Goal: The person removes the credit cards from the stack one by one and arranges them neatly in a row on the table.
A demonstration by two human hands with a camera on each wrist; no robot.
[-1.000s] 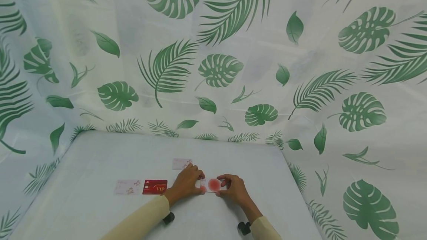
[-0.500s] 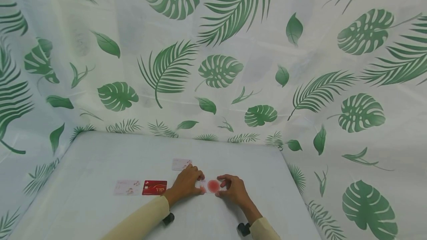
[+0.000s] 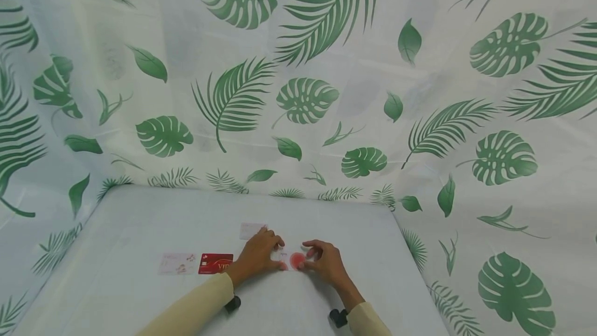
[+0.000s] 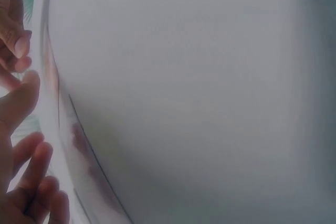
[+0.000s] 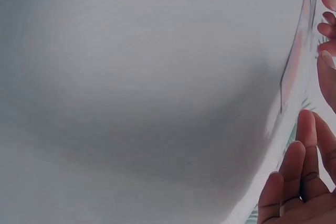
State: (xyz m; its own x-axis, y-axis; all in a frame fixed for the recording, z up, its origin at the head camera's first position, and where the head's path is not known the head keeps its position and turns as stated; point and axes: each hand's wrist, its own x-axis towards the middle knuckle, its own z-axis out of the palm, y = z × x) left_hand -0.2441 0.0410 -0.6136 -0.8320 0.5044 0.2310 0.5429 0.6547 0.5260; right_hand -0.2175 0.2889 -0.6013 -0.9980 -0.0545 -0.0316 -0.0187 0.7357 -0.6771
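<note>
A small white card with a round red-pink disc on its right half lies on the white table. My left hand holds the card's left end, with the thumb at its near edge and the index finger at its far edge. From the other side, my right hand touches the card near the disc with its thumb. Its index finger is raised off beyond the card's far right corner. In the right wrist view the right-hand fingers are spread loosely; the card shows there only edge-on.
Left of my left hand lies a red card lettered VIP, partly behind the wrist. Beside it is a pale flowered card. A similar pale card lies farther back, its corner covered by my fingers. A leaf-patterned curtain hangs behind the table.
My right thumb has slid left from the card's near right corner toward the disc, and the right index finger has come away from the far edge. The left hand keeps its hold.
</note>
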